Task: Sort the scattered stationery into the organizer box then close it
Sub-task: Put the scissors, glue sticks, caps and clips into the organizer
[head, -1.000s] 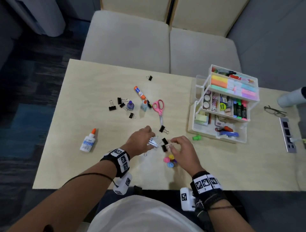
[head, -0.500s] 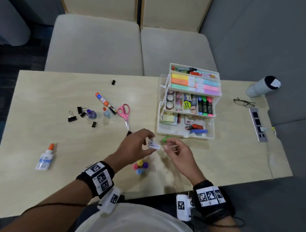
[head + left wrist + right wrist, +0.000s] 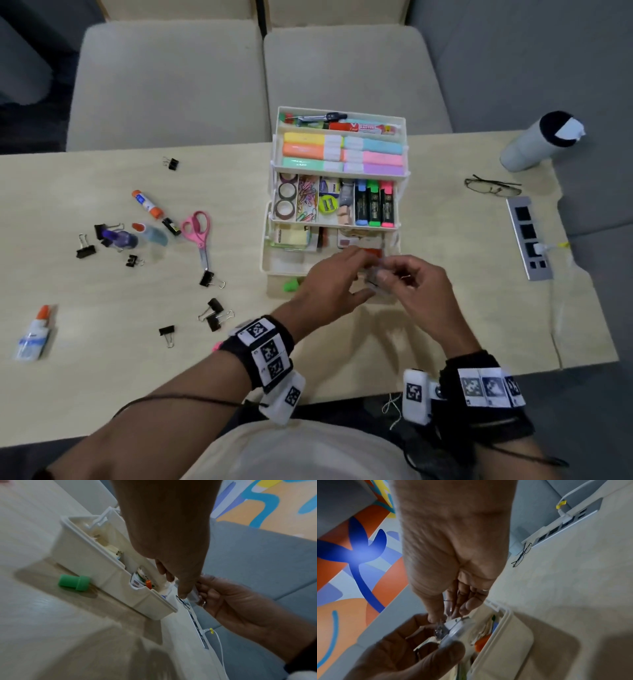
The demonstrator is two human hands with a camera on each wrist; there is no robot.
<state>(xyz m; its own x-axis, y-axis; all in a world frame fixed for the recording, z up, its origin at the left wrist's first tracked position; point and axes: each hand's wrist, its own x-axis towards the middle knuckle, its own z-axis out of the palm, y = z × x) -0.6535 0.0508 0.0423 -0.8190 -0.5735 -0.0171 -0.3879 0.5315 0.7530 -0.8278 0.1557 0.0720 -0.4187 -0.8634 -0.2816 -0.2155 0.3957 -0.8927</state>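
Observation:
The white tiered organizer box (image 3: 270, 240) stands open at the table's middle, its trays full of highlighters, tape and clips. Both hands hover over its front bottom compartment. My left hand (image 3: 356, 270) grips a small white and clear object with a metal part (image 3: 455, 627). My right hand (image 3: 390, 274) pinches that object's other end, and a thin wire shows between its fingers. A green cap (image 3: 73, 582) lies against the box front. To the left lie pink scissors (image 3: 198, 233), a glue stick (image 3: 146, 204), a glue bottle (image 3: 34, 334) and several black binder clips (image 3: 214, 313).
Glasses (image 3: 493, 186), a grey power strip (image 3: 529, 238) with a white cable, and a white tumbler (image 3: 537, 142) sit at the table's right end. Two small bottles (image 3: 137, 236) lie near the scissors. Sofa cushions (image 3: 171, 85) stand behind the table.
Both hands have moved right from the table's middle to the box front, carrying the small white object. The binder clips and coloured pins stayed on the table.

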